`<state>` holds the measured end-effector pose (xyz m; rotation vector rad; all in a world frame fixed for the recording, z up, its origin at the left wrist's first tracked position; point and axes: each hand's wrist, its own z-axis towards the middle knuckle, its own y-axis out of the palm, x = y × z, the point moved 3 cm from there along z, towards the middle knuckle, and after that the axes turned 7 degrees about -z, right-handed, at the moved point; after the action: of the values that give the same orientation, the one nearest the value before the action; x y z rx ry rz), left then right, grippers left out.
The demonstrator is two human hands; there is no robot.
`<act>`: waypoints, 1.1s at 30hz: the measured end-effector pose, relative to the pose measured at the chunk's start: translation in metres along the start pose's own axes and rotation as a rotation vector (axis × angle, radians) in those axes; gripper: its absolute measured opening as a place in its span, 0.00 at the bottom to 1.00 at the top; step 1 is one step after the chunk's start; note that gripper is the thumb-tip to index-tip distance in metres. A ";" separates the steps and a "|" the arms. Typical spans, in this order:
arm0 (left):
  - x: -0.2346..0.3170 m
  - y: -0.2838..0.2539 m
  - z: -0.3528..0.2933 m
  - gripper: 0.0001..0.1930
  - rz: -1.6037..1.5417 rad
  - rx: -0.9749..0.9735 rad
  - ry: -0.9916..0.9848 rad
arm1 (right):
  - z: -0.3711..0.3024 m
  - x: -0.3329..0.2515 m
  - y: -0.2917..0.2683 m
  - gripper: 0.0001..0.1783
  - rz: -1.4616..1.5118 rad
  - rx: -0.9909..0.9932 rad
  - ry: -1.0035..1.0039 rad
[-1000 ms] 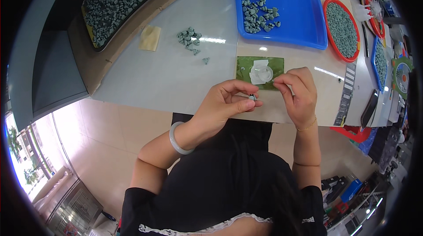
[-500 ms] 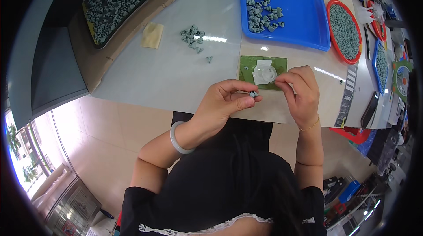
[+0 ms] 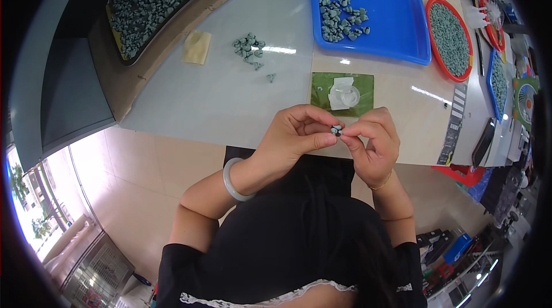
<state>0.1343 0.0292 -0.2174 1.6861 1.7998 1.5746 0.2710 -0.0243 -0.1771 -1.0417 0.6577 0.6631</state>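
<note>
A wide, pale counter (image 3: pixel 195 101) runs across in front of the person. On its far side sits a big blue tray (image 3: pixel 397 20) with gray-green stones in it. Just to the right of that is a round red tray (image 3: pixel 431 35) full of tiny green bits. The left hand (image 3: pixel 293 133) has its fingers clamped on a little stone. The right hand (image 3: pixel 376 141) has its thumb and pointing finger together, right at the stone's side; I can't tell if they pinch anything. Past the hands lies a green mat (image 3: pixel 366 87), with white paper (image 3: pixel 335 101) and a clear round dish (image 3: pixel 349 97) on it. Smallest is the little stone (image 3: pixel 336 130), between both hands.
</note>
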 end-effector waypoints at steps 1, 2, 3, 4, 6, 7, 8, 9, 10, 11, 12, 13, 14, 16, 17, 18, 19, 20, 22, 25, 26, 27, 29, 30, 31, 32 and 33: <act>0.000 0.001 0.000 0.11 0.000 0.000 0.000 | 0.000 0.000 0.000 0.07 -0.022 0.000 -0.021; 0.000 0.001 0.000 0.11 0.002 0.005 0.003 | 0.000 -0.001 0.001 0.07 -0.045 0.000 -0.042; -0.001 0.001 0.000 0.11 0.004 0.011 0.004 | -0.001 0.000 0.001 0.07 -0.044 -0.001 -0.040; 0.000 0.002 0.000 0.11 0.004 0.010 0.005 | 0.000 -0.001 0.001 0.07 -0.099 0.013 -0.091; 0.001 0.003 0.000 0.10 0.044 0.045 0.003 | -0.001 -0.001 0.001 0.08 -0.155 0.025 -0.138; 0.002 0.003 -0.001 0.10 0.045 0.046 0.006 | -0.001 -0.002 0.001 0.09 -0.198 0.037 -0.208; 0.003 0.004 -0.002 0.09 0.076 0.035 0.018 | -0.002 -0.003 0.002 0.10 -0.242 0.048 -0.277; 0.005 0.004 -0.003 0.08 0.106 0.025 0.030 | -0.003 -0.001 0.002 0.10 -0.239 0.048 -0.278; 0.005 0.004 -0.002 0.08 0.106 0.024 0.028 | -0.003 0.000 0.002 0.11 -0.244 0.052 -0.332; 0.005 0.005 -0.002 0.08 0.119 0.015 0.007 | -0.004 0.001 0.001 0.13 -0.248 0.055 -0.387; 0.005 0.005 -0.001 0.07 0.131 0.007 -0.014 | -0.004 0.003 0.001 0.13 -0.248 0.055 -0.385; 0.005 0.005 -0.001 0.07 0.132 0.006 -0.016 | -0.004 0.006 0.001 0.13 -0.225 0.056 -0.417; 0.005 0.005 0.000 0.07 0.132 0.001 -0.027 | -0.004 0.007 0.001 0.14 -0.201 0.056 -0.450; 0.006 0.006 0.002 0.07 0.134 -0.004 -0.038 | -0.005 0.009 0.000 0.13 -0.203 0.055 -0.447; 0.006 0.007 0.002 0.07 0.165 -0.004 -0.046 | -0.006 0.011 0.000 0.13 -0.204 0.054 -0.445; 0.006 0.008 0.003 0.08 0.197 -0.004 -0.054 | -0.007 0.012 -0.001 0.13 -0.204 0.055 -0.445; 0.006 0.010 0.003 0.08 0.199 -0.003 -0.053 | -0.009 0.013 -0.003 0.13 -0.184 0.076 -0.425; 0.005 0.013 0.003 0.08 0.161 -0.030 -0.047 | -0.011 0.014 -0.004 0.13 -0.164 0.096 -0.406; 0.006 0.018 0.005 0.08 0.125 -0.059 -0.042 | -0.015 0.016 -0.006 0.14 -0.085 0.147 -0.347; 0.006 0.024 0.007 0.09 0.179 -0.060 -0.052 | -0.017 0.018 -0.017 0.14 0.000 0.223 -0.260; 0.007 0.025 0.006 0.09 0.193 -0.037 -0.048 | -0.017 0.020 -0.022 0.13 0.008 0.246 -0.232; 0.009 0.026 0.006 0.09 0.208 -0.014 -0.042 | -0.017 0.021 -0.026 0.13 0.011 0.250 -0.236; 0.015 0.033 0.008 0.09 0.229 -0.025 -0.035 | -0.019 0.028 -0.037 0.10 0.006 0.301 -0.131; 0.019 0.036 0.010 0.10 0.246 -0.031 -0.029 | -0.021 0.031 -0.041 0.10 0.006 0.306 -0.138; 0.027 0.040 0.014 0.10 0.254 -0.034 -0.021 | -0.023 0.037 -0.045 0.08 0.015 0.292 -0.075; 0.039 0.044 0.019 0.10 0.346 -0.039 0.039 | -0.024 0.040 -0.046 0.07 0.026 0.275 -0.014; 0.053 0.048 0.025 0.11 0.437 -0.043 0.099 | -0.024 0.039 -0.048 0.07 0.031 0.277 -0.024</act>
<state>0.1642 0.0745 -0.1643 2.1199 1.4911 1.8762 0.3274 -0.0561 -0.1886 -0.7672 0.7232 0.5917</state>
